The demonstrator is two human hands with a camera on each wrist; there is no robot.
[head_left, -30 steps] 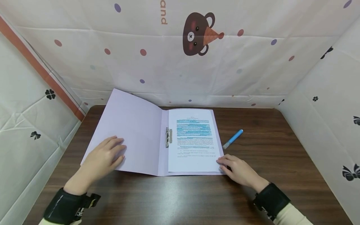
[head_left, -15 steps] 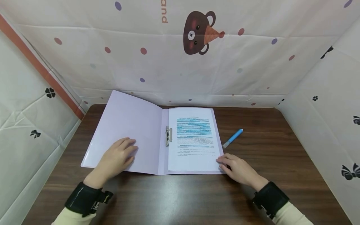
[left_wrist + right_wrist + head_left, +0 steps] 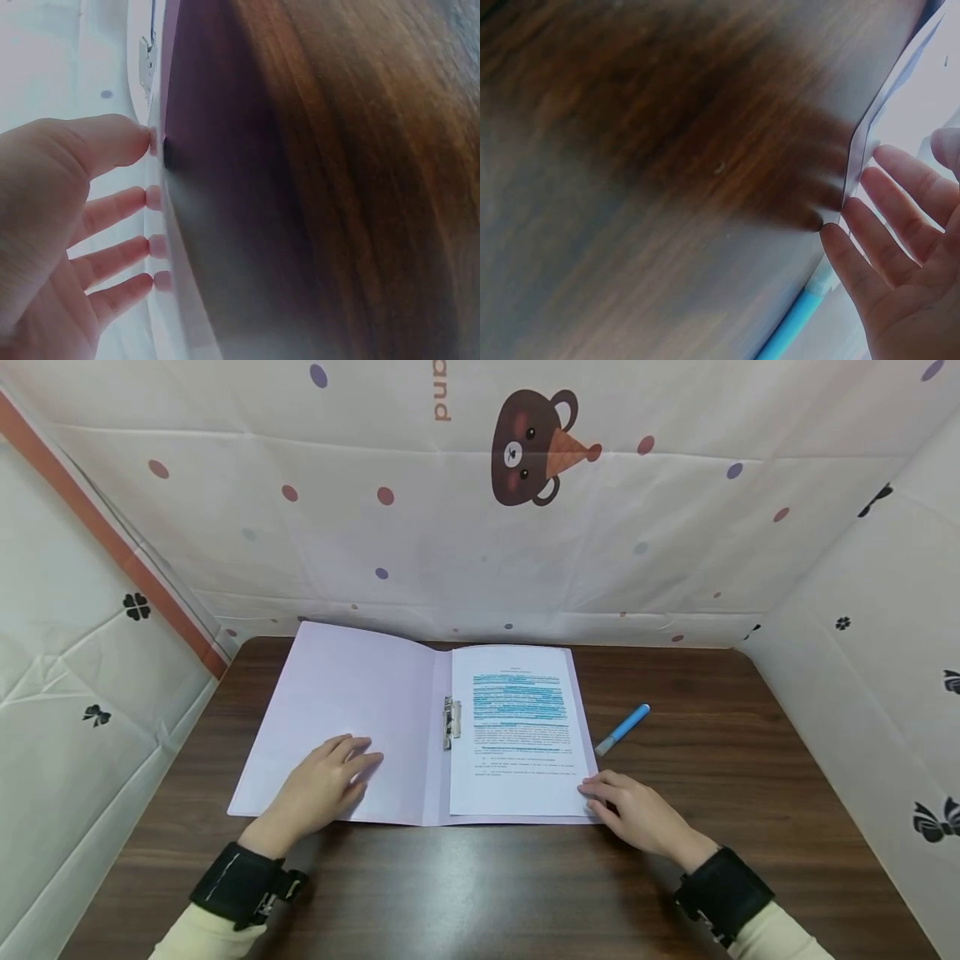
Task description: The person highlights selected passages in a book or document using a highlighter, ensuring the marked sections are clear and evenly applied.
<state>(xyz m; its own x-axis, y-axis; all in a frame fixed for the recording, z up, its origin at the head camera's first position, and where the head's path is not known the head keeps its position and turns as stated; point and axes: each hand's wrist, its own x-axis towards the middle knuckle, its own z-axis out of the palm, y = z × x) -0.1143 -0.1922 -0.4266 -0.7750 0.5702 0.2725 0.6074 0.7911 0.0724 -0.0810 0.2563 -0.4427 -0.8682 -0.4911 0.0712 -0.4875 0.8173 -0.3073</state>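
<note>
A pale lilac folder (image 3: 352, 693) lies spread on the table, its left cover raised a little at the far corner. My left hand (image 3: 322, 787) touches the inside of that cover; in the left wrist view the fingertips (image 3: 154, 197) press on its smooth face. On the right half lies a stack of white paper (image 3: 517, 793) with lines marked in blue, beside a metal clip (image 3: 452, 723) at the spine. My right hand (image 3: 637, 810) rests on the lower right corner of paper and folder, and the right wrist view shows straight fingers (image 3: 874, 240) along that edge.
A blue highlighter (image 3: 622, 730) lies on the dark wooden table (image 3: 465, 893) just right of the folder. Behind the table hangs a white printed cloth (image 3: 420, 543) with a bear's head and dots, and similar cloth closes both sides.
My left hand has moved right across the cover toward the spine, and the cover's raised far corner has sunk lower. My right hand has stayed in place.
</note>
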